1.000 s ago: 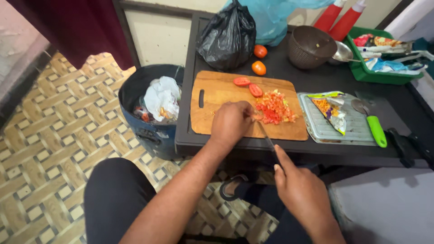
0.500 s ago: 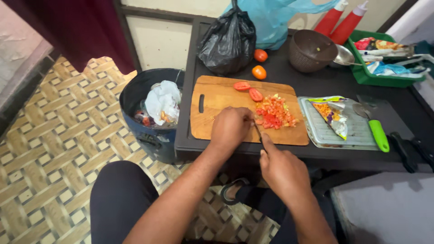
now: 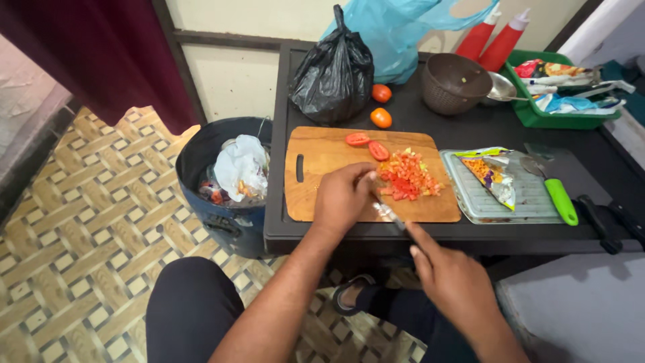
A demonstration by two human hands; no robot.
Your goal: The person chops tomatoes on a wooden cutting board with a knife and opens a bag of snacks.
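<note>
Head view: the left hand (image 3: 344, 196) rests curled on the rectangular wooden cutting board (image 3: 321, 156), fingers just beside the heap of chopped red tomato (image 3: 408, 179). The right hand (image 3: 451, 281) grips a steel-bladed knife (image 3: 388, 214), its blade reaching toward the left fingers.

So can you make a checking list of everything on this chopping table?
Surface: black table, bearing a wooden cutting board.
Job's things: chopped tomato pile; two tomato halves; knife.
Clutter: black bag, two whole tomatoes, brown colander, tray with snack packet, green basket.
Grippers: left hand on the board; right hand holds the knife.
Cables: nothing seen.
Surroundings: waste bin, patterned floor.
</note>
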